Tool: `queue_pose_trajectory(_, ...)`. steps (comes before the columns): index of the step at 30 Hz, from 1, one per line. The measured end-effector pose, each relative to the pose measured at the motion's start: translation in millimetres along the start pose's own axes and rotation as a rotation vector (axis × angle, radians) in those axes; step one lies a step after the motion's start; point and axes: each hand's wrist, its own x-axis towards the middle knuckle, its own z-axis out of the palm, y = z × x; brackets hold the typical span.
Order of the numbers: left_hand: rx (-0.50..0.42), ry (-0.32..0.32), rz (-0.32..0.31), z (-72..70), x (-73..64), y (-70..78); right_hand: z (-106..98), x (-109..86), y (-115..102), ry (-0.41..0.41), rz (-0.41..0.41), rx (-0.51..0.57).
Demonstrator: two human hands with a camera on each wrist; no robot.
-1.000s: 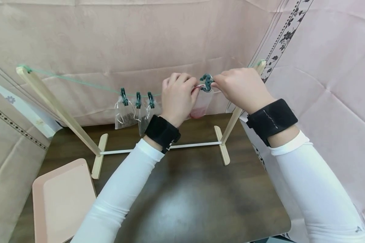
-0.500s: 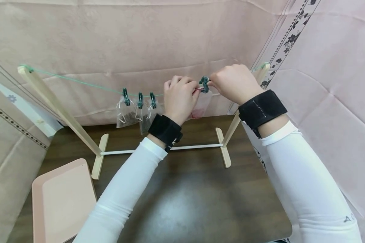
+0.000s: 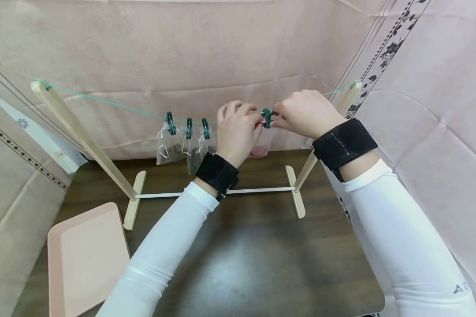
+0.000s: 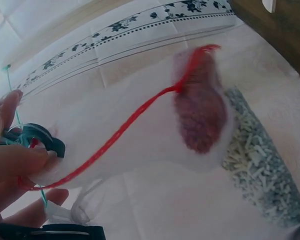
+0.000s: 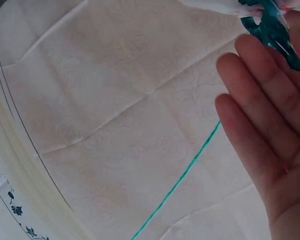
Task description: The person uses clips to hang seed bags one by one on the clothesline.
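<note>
In the head view my left hand (image 3: 238,132) pinches the top of a sheer drawstring pouch (image 3: 260,149) at the green line (image 3: 119,105). My right hand (image 3: 307,113) grips a dark green clothespin (image 3: 267,118) at the pouch's top, beside my left fingertips. The left wrist view shows the pouch's red drawstring (image 4: 115,137) and dark pinkish filling (image 4: 200,120); the clothespin (image 4: 45,140) sits by the line. Part of the clothespin (image 5: 272,30) shows above the right fingers (image 5: 262,115). Whether it bites both line and pouch is hard to tell.
Several clothespins (image 3: 170,123) hold sheer pouches (image 3: 170,147) on the line, left of my hands. Wooden posts (image 3: 83,136) with feet and a white crossbar (image 3: 262,190) carry the line. A pink tray (image 3: 91,259) lies at the table's left; fabric walls surround the dark table (image 3: 238,273).
The right hand has brought the clothespin slightly down to the line, and it now appears more upright. The left hand keeps its hold on the pouch top. The head view has shifted slightly.
</note>
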Motion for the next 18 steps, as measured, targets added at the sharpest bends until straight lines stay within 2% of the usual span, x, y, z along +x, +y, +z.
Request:
queue_pose_trajectory(7, 0.031, -0.009, 0.015, -3.2, -2.9, -2.1, 0, 0.9, -4, -0.021, 0.025, 0.004)
queue_pose_trajectory(12, 0.047, 0.016, 0.038, -4.0, -7.4, -6.2, 5, -0.1, -7, -0.025, 0.065, 0.045)
queue_pose_trajectory(18, 0.082, 0.051, 0.103, -1.4, -14.8, -10.5, 27, -14.7, -11, 0.107, 0.124, 0.121)
